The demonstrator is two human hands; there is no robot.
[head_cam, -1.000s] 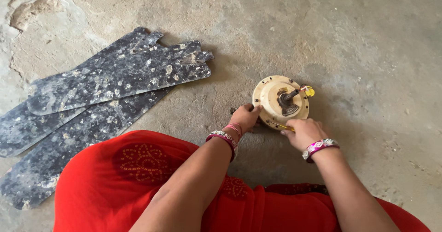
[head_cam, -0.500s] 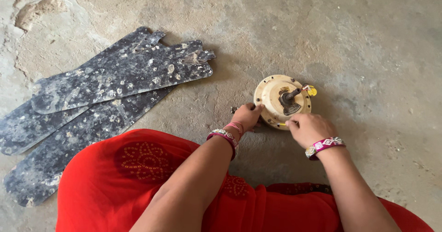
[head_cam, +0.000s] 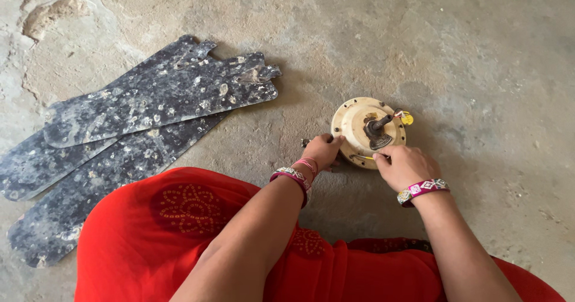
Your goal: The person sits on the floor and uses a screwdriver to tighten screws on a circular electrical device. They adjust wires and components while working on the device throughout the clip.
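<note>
On bare concrete floor, just right of centre: round cream fan motor housing, lying flat, dark shaft stub sticking up from the middle, small yellow tag or wire end at its far right edge.

Left hand rests on the housing's near-left rim, fingers curled onto the edge, steadying it. Right hand is at the near-right rim, fingers pinched together on something thin and yellowish, maybe a tool tip or wire; too small to name. Whether it's really clamped or only touching, cannot tell. Both wrists carry bangles and a patterned band.

Step in hand, judged: working at a fastener or lead on the housing rim while bracing the body. To do it well: keep the left hand pressing down so the housing doesn't spin or skate on the dusty floor; keep the right hand's pinch square to the rim, short controlled turns, no levering against the shaft. Watch the yellow end, it could snag. Small parts would get lost easily on this mottled surface, so set them in one spot.

Further out: three dark, spotted, dirty fan blades lie overlapped on the floor to the left, well apart from the housing. Red garment over the person's knee fills the lower frame. Chipped hollow in the floor at far upper left.
</note>
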